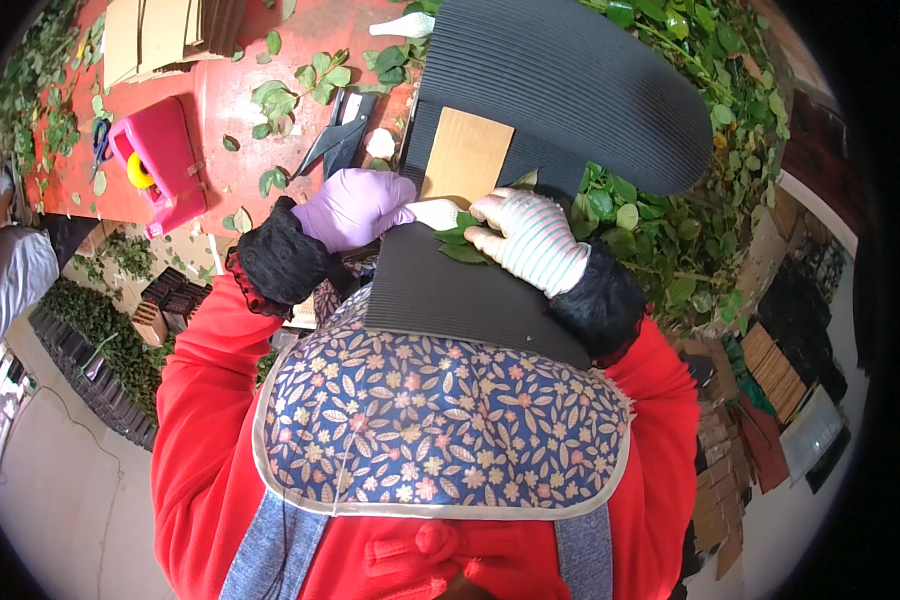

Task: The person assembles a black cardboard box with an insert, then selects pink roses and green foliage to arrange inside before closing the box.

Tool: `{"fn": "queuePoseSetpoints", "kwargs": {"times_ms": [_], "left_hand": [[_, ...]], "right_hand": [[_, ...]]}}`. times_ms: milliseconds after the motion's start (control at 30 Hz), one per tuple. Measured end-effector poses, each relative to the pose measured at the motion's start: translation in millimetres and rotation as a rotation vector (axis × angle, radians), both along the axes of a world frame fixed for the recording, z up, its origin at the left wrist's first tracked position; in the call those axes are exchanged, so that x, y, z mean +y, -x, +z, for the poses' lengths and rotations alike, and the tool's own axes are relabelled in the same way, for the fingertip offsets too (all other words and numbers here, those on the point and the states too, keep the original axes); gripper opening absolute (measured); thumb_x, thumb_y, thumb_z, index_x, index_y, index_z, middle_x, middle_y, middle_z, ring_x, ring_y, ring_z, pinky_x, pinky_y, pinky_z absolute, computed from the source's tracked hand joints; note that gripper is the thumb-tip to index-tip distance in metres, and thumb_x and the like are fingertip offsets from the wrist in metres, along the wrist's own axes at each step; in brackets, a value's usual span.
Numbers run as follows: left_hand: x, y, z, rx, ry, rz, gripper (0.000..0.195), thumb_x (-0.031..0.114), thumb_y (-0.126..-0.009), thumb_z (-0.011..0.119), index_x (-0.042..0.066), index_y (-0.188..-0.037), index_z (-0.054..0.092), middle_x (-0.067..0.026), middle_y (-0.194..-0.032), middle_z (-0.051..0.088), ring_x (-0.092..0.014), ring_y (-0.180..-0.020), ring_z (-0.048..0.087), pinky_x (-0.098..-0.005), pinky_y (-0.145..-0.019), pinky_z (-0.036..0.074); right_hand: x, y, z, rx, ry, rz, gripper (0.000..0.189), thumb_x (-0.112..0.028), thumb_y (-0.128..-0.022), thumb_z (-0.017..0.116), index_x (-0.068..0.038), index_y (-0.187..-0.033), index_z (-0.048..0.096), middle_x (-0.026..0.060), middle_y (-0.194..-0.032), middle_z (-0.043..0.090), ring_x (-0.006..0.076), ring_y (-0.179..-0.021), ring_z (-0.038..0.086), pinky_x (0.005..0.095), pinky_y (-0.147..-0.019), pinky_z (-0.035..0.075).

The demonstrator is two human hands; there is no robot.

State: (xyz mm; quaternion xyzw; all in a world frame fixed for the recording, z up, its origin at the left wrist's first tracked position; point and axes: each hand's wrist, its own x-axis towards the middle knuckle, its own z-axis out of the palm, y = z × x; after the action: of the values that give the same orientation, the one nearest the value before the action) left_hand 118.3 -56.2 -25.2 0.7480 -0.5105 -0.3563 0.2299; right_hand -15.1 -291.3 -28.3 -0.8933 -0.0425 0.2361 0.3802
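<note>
My left hand, in a purple glove, is curled into a fist, its fingertips at the left end of a white netted sleeve, which looks like a flower-bud net. My right hand, in a striped knit glove, has thumb and fingers around green leaves at the sleeve's other end. Any stem is hidden beneath that hand. Below both hands lies a black corrugated sheet, reaching over my flowered apron. A tan cardboard piece rests on the black ribbed surface just beyond them.
A black stapler, a pink tape dispenser and blue-handled scissors lie on the red table. Cardboard sheets are at the back left. A curved black corrugated panel stands ahead; leafy stems crowd the right.
</note>
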Motion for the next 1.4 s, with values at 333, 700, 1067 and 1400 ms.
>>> {"fn": "queuePoseSetpoints", "kwargs": {"times_ms": [333,700,1067,1400], "left_hand": [[7,-7,-3,-0.005,-0.019,-0.002,0.014,0.018,-0.088,0.063,0.005,-0.093,0.058,-0.0142,-0.079,0.061,-0.036,-0.077,0.064,-0.0433,-0.066,0.05],[33,-35,20,-0.135,-0.033,0.071,0.016,0.02,-0.09,0.064,0.006,-0.088,0.058,-0.0132,-0.078,0.06,-0.035,-0.075,0.062,-0.0429,-0.066,0.049],[128,-13,42,-0.049,-0.623,0.035,0.022,0.028,-0.082,0.066,0.006,-0.086,0.064,-0.016,-0.078,0.064,-0.038,-0.078,0.064,-0.0479,-0.067,0.049],[181,-8,21,-0.023,-0.969,0.095,0.022,0.026,-0.073,0.069,0.008,-0.085,0.068,-0.015,-0.081,0.067,-0.036,-0.08,0.066,-0.0462,-0.07,0.051]], "right_hand": [[2,-1,2,-0.026,0.013,0.034,0.028,-0.032,-0.089,0.066,-0.005,-0.095,0.065,0.0142,-0.087,0.064,0.0335,-0.079,0.063,0.0447,-0.069,0.051],[3,-1,4,-0.042,0.062,0.072,0.027,-0.031,-0.089,0.064,-0.004,-0.091,0.063,0.0144,-0.085,0.062,0.0333,-0.077,0.063,0.0439,-0.069,0.051],[6,-10,8,-0.319,0.238,0.293,0.019,-0.022,-0.086,0.064,-0.01,-0.099,0.059,0.0078,-0.085,0.062,0.0267,-0.08,0.064,0.0409,-0.074,0.052],[0,-9,6,-0.246,0.187,0.323,0.017,-0.022,-0.088,0.062,-0.009,-0.099,0.059,0.0104,-0.086,0.063,0.0294,-0.08,0.064,0.0416,-0.072,0.052]]}}
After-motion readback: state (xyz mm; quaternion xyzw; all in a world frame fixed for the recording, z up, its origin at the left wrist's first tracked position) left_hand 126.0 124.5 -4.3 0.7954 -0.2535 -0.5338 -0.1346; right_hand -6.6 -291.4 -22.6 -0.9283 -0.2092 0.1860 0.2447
